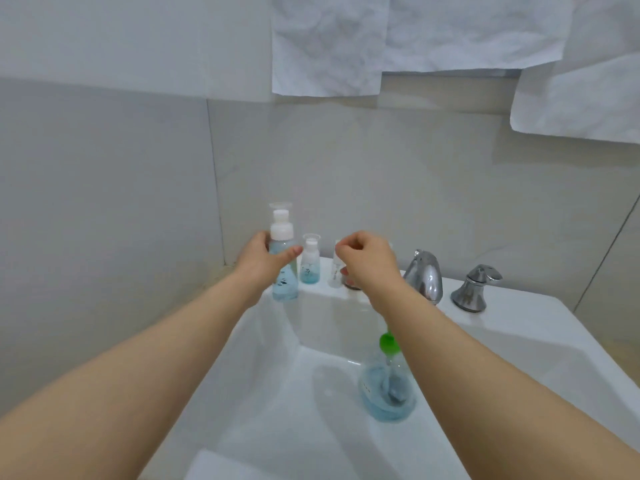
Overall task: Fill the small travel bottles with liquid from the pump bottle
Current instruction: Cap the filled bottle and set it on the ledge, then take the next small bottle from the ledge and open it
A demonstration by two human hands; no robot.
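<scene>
My left hand (265, 263) grips a tall clear travel bottle (284, 284) with a white pump top and blue liquid, standing at the back left of the sink ledge. Right beside it stands a small travel bottle (310, 263) with a little blue liquid at its bottom. A small clear bottle (334, 273) stands further right, and my right hand (369, 263), fingers curled, pinches its top. The pump bottle (386, 398) with a green pump head (388, 344) and blue liquid stands in the basin, partly behind my right forearm.
The white sink (540, 327) has a chrome faucet (424, 277) and a chrome handle (475, 289) on its back ledge. A grey tiled wall rises behind. White paper sheets (329, 46) hang above.
</scene>
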